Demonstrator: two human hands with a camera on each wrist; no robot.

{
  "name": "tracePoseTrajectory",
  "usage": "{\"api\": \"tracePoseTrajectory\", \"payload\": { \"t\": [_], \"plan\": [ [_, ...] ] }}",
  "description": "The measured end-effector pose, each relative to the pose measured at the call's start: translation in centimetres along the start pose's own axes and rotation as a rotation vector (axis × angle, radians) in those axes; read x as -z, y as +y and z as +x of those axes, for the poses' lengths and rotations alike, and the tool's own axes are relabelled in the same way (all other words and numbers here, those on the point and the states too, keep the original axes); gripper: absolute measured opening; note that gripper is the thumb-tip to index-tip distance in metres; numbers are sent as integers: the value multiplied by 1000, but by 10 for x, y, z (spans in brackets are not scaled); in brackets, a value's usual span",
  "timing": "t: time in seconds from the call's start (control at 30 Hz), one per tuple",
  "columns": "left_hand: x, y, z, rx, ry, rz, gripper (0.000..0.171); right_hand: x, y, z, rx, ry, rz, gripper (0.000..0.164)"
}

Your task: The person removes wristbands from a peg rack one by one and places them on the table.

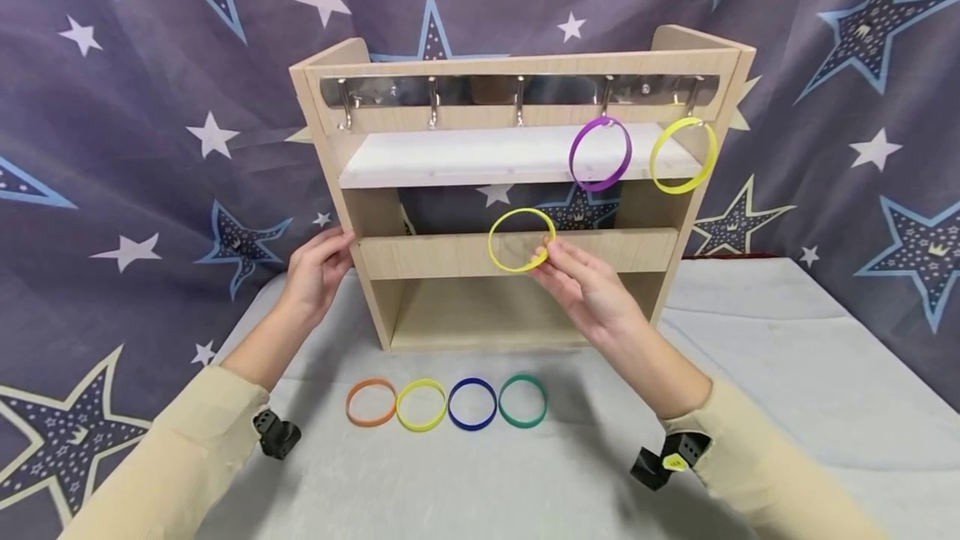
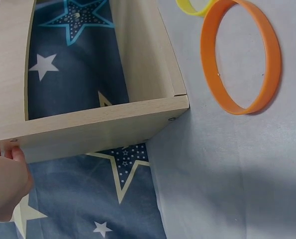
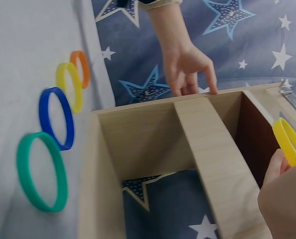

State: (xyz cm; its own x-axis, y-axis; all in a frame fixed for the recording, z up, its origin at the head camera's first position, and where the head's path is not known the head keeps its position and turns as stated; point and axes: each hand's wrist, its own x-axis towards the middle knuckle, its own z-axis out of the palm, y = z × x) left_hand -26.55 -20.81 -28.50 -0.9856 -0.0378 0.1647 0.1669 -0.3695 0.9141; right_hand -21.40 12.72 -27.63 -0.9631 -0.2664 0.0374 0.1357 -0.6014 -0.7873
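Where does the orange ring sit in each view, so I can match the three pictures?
Head: the orange ring is below centre and left, the leftmost lying in front of the shelf.
Left wrist: upper right, large.
Right wrist: upper left, the farthest one in its row.
Shared landmark: the left hand at the shelf's side.
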Motion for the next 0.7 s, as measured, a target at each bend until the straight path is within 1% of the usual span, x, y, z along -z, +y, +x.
{"api": "tracePoseTrajectory", "payload": {
  "t": [0.13,0.3,0.47,0.7],
  "plan": [
    [-1,1,1,1,-2,4,11,8,4,-3,-37,25,-10,19],
    [-1,2,1,-9,-7,6,11,18,10,-6,-59,53,-19,7],
    [-1,2,0,1,-1,10,11,29,19,-11,-72,69,-83,6],
    [-1,1,-1,6,4,-1,15,42,32,-18,-102,79,-124,9]
  ]
}}
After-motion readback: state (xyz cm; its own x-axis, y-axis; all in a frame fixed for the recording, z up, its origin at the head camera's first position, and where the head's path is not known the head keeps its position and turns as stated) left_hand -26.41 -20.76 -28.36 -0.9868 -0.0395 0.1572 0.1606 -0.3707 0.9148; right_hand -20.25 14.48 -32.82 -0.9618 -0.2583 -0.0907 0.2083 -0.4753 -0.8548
